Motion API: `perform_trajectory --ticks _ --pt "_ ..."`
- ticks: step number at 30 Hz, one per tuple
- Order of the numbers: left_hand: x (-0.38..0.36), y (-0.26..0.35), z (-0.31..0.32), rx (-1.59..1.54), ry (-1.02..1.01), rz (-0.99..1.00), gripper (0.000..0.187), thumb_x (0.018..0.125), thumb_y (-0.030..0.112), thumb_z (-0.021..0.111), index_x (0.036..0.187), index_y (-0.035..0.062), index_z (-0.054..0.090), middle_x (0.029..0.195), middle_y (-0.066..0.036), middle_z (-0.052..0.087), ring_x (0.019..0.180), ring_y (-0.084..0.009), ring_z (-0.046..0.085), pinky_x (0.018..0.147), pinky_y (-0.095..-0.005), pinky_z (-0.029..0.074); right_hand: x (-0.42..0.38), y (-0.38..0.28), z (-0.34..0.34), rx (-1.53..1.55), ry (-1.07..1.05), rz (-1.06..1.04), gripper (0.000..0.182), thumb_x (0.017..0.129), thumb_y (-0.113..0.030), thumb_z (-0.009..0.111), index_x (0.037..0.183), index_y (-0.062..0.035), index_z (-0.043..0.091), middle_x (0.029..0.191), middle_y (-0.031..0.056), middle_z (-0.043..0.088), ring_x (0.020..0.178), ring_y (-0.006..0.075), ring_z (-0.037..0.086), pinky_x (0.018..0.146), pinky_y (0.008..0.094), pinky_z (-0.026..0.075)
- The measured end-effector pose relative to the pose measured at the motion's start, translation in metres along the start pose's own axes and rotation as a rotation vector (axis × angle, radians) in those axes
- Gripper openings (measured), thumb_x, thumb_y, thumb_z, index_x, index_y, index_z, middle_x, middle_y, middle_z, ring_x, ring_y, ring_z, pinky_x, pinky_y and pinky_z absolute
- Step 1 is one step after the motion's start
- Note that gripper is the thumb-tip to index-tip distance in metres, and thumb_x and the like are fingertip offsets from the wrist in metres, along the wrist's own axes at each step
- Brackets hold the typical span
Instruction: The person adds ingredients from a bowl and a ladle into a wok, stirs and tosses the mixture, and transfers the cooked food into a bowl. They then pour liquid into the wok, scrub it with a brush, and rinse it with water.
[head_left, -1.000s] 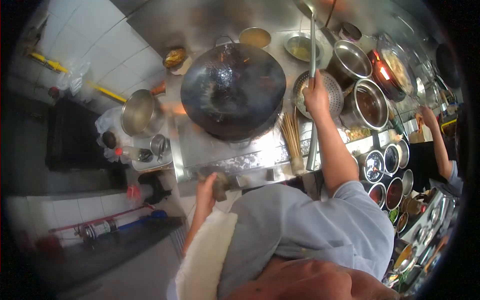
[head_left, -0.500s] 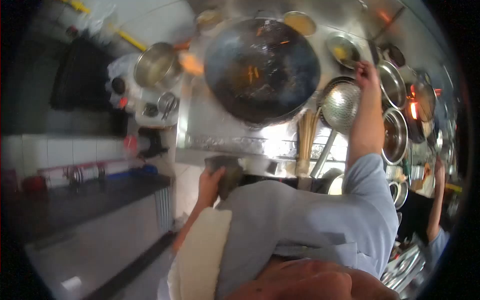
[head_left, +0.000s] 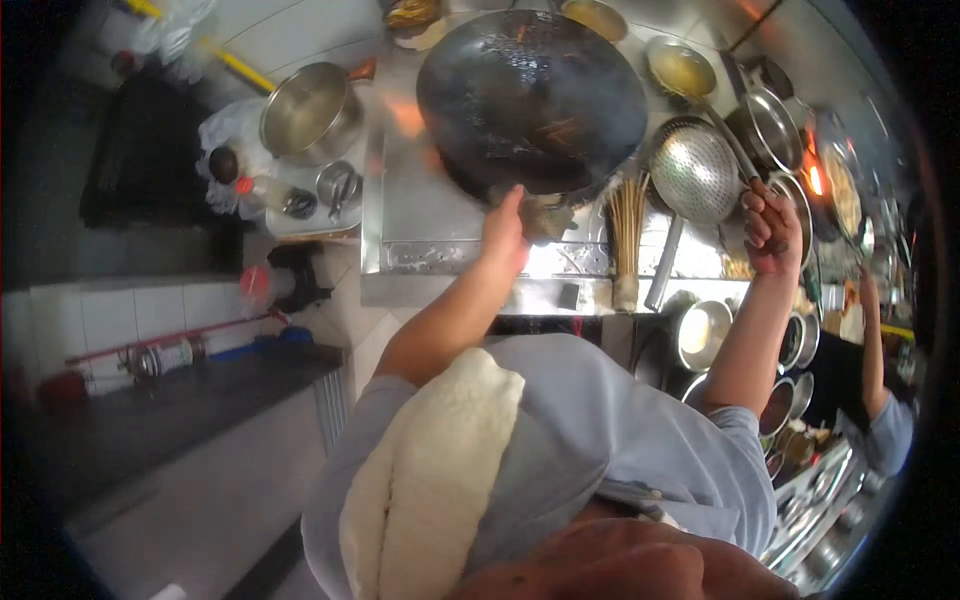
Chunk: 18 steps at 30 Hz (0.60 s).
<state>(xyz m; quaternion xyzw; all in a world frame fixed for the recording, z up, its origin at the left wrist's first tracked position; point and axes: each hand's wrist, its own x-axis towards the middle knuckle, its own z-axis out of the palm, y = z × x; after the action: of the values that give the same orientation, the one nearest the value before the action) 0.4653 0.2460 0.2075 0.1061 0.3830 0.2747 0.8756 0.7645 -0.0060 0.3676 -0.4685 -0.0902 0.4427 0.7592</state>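
My left hand (head_left: 505,232) is stretched forward and clasps a dark cloth (head_left: 548,216) against the near rim of the big black wok (head_left: 530,95). The wok sits on the steel stove and shows only dark residue and a few orange bits. My right hand (head_left: 772,225) is closed around the long handle of a ladle (head_left: 728,140). The ladle's far end reaches a steel bowl of yellowish liquid (head_left: 680,68). A perforated steel strainer (head_left: 693,172) lies between my hands.
A bamboo brush (head_left: 628,235) lies at the stove's front. A steel pot (head_left: 305,110) stands left of the wok. Pots and sauce bowls (head_left: 790,345) crowd the right side, where another person's arm (head_left: 875,330) works. A white towel (head_left: 430,480) hangs on my shoulder.
My left hand went from the stove's front edge up to the wok's rim with the cloth. My right hand drew back from the bowl toward me, still on the ladle.
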Motion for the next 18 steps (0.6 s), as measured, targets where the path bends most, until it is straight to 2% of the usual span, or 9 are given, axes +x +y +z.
perform_trajectory --ticks 2,4,6,8,10,12,14,16,18 --pt "0.0 0.002 0.0 0.019 -0.014 -0.047 0.035 0.098 0.023 0.061 0.124 0.0005 0.055 0.12 -0.014 0.063 0.109 -0.0292 0.063 0.092 -0.0446 0.053 -0.041 0.009 0.046 -0.082 0.204 -0.004 0.031 0.095 -0.022 0.053 0.117 0.0006 0.052 0.088 0.0053 0.054 0.046 0.0067 0.041 0.035 0.0184 0.034" --pt "-0.006 0.005 0.006 0.094 0.041 -0.031 0.035 0.097 0.024 0.063 0.123 0.0008 0.056 0.119 -0.014 0.063 0.107 -0.0292 0.064 0.092 -0.044 0.054 -0.067 0.021 0.048 -0.177 0.089 -0.033 0.038 0.092 -0.023 0.057 0.121 0.0013 0.052 0.083 0.0054 0.053 0.042 0.0078 0.041 0.034 0.0194 0.034" --pt "-0.003 0.001 0.003 0.09 -0.052 -0.013 0.037 0.095 0.025 0.066 0.121 0.001 0.057 0.118 -0.013 0.064 0.105 -0.0287 0.065 0.092 -0.0436 0.053 -0.093 0.028 0.076 -0.29 0.153 -0.027 0.064 0.082 -0.018 0.063 0.137 0.007 0.044 0.079 0.0084 0.057 0.043 0.0136 0.048 0.034 0.0256 0.04" --pt "-0.013 0.003 0.012 0.112 -0.011 -0.024 0.031 0.094 0.025 0.068 0.113 0.0012 0.063 0.105 -0.011 0.068 0.09 -0.0233 0.067 0.077 -0.0376 0.056 -0.096 0.045 0.068 -0.406 0.151 0.017 0.068 0.08 -0.01 0.062 0.142 0.0062 0.039 0.077 0.0079 0.055 0.042 0.0148 0.049 0.036 0.0265 0.042" --pt "-0.012 0.005 0.005 0.15 -0.031 -0.009 0.033 0.091 0.025 0.072 0.114 0.0023 0.063 0.103 -0.011 0.068 0.088 -0.0226 0.067 0.075 -0.0372 0.057 -0.084 0.063 0.061 -0.546 0.163 -0.001 0.07 0.081 -0.001 0.06 0.148 -0.0018 0.039 0.079 0.0078 0.059 0.046 0.0143 0.053 0.042 0.0273 0.044" --pt "-0.022 0.014 -0.007 0.314 -0.084 -0.068 0.039 0.09 0.024 0.073 0.118 0.0013 0.06 0.106 -0.011 0.067 0.09 -0.022 0.067 0.075 -0.0362 0.057 -0.042 0.081 0.034 -0.859 0.357 -0.097 0.067 0.082 -0.003 0.06 0.147 -0.0068 0.043 0.08 0.0099 0.062 0.05 0.0137 0.057 0.044 0.0287 0.045" --pt "-0.047 0.022 -0.022 0.561 -0.02 -0.014 0.045 0.089 0.021 0.074 0.124 0.0002 0.055 0.11 -0.012 0.065 0.095 -0.0215 0.066 0.079 -0.0346 0.056 0.021 0.072 0.018 -1.217 0.48 -0.111 0.066 0.083 -0.005 0.058 0.147 -0.0083 0.043 0.085 0.0156 0.068 0.059 0.0198 0.065 0.053 0.0355 0.051" --pt "-0.078 0.028 -0.042 0.788 -0.111 0.136 0.048 0.088 0.018 0.073 0.127 -0.0007 0.051 0.113 -0.012 0.064 0.099 -0.0216 0.064 0.085 -0.034 0.054 0.127 0.081 -0.073 -1.562 0.473 -0.446 0.058 0.083 -0.009 0.059 0.14 -0.0048 0.05 0.089 0.02 0.071 0.073 0.0277 0.071 0.065 0.0414 0.055" --pt "-0.098 0.021 -0.083 0.893 -0.009 0.206 0.048 0.088 0.017 0.071 0.127 -0.0014 0.052 0.113 -0.013 0.064 0.102 -0.0222 0.063 0.088 -0.0345 0.053 0.216 0.063 -0.109 -1.477 0.408 -0.246 0.033 0.083 -0.012 0.061 0.112 0.0024 0.063 0.073 0.0141 0.064 0.053 0.0223 0.059 0.051 0.0371 0.048"
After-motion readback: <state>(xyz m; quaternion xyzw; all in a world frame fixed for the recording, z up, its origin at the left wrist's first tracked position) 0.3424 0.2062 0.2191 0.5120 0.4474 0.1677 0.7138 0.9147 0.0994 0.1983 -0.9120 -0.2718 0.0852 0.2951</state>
